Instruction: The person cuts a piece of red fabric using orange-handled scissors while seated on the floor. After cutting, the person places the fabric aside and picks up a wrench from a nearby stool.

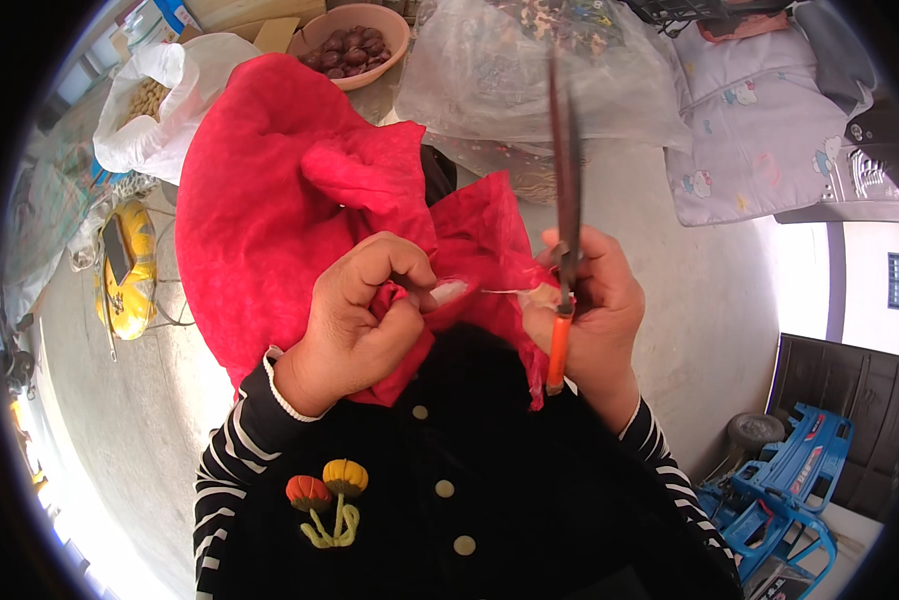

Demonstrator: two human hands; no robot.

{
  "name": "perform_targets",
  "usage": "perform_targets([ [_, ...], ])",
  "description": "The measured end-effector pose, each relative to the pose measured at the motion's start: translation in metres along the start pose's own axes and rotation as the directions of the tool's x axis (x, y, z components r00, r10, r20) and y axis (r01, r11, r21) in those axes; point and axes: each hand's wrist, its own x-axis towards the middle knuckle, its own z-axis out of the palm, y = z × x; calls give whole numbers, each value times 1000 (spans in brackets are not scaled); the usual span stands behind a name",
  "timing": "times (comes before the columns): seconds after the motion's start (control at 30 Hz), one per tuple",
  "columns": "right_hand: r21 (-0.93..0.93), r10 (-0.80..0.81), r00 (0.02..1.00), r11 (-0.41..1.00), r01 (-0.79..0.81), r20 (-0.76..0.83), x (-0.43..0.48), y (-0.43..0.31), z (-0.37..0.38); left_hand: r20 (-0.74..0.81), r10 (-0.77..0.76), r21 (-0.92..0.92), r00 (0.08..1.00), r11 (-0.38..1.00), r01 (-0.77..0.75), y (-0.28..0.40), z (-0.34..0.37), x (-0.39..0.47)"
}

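Note:
A large red padded cloth [269, 180] lies in front of me and over my lap. My left hand [367, 322] pinches a bunched edge of it. White padding [449, 291] shows beside those fingertips. My right hand [607, 307] holds a pair of scissors [567, 187] with an orange handle, seen nearly edge-on, the blurred blades pointing away from me. The same hand grips a torn red strip [533, 352] of cloth. Between the hands stretches a thin white thread [503, 291]. Whether the scissor blades are apart is unclear.
Beyond the cloth stand a pink basin [393, 34] of dark red onions or similar bulbs, and a white sack [119, 142]. A phone [117, 247] rests on a yellow cushioned seat [145, 262] at left. Plastic-covered bundles [479, 90] and a quilt [749, 150] are ahead. A blue metal frame [802, 457] stands right.

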Motion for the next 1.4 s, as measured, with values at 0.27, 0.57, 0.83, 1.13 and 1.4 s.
perform_targets([
  [0.27,392,168,922,920,-19,-350,20,0,-33,-187,-117,49,975,990,129,38,-21,-3],
  [0.57,563,271,780,817,123,-564,36,48,-97,-639,122,-305,760,866,-395,69,-134,-61],
  [0.83,518,87,810,806,285,-580,62,52,-168,-368,422,-94,828,869,-485,136,-241,-112],
  [1.13,107,-569,522,604,789,-635,112,-84,-222,-733,484,137,477,793,-594,256,-213,-96],
  [1.4,35,-636,381,486,873,-671,130,-176,-286,-425,550,-384,719,609,-694,291,-143,-82],
])
